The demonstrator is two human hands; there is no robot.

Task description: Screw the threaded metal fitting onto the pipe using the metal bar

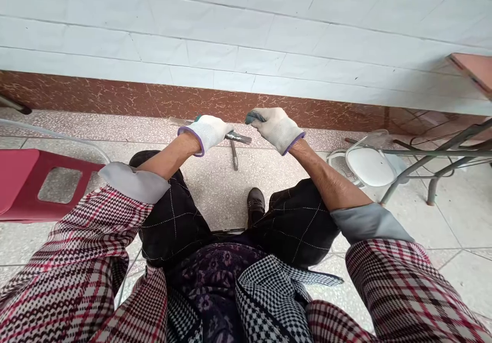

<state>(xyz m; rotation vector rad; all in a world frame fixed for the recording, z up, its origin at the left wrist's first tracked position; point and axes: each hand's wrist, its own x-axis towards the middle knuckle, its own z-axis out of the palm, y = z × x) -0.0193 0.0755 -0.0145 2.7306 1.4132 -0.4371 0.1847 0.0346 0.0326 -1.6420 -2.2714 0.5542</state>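
My left hand [210,129], in a white knitted glove with a dark coated palm and a purple cuff, is closed around a grey metal bar. The bar's ridged end [240,138] sticks out on the right, and a lighter stretch shows to the left of the glove. Just below that end a narrow flat metal piece [234,156] points toward me; whether it touches the bar I cannot tell. My right hand [274,127], gloved the same way, is held apart to the right with its fingers curled. Anything inside them is hidden.
A white tiled wall with a red-brown marbled skirting [115,95] rises ahead. A red plastic stool [49,184] is at left. On the right are a white chair-like object [369,166] and metal table legs [432,176]. My shoe [255,202] rests on the speckled floor.
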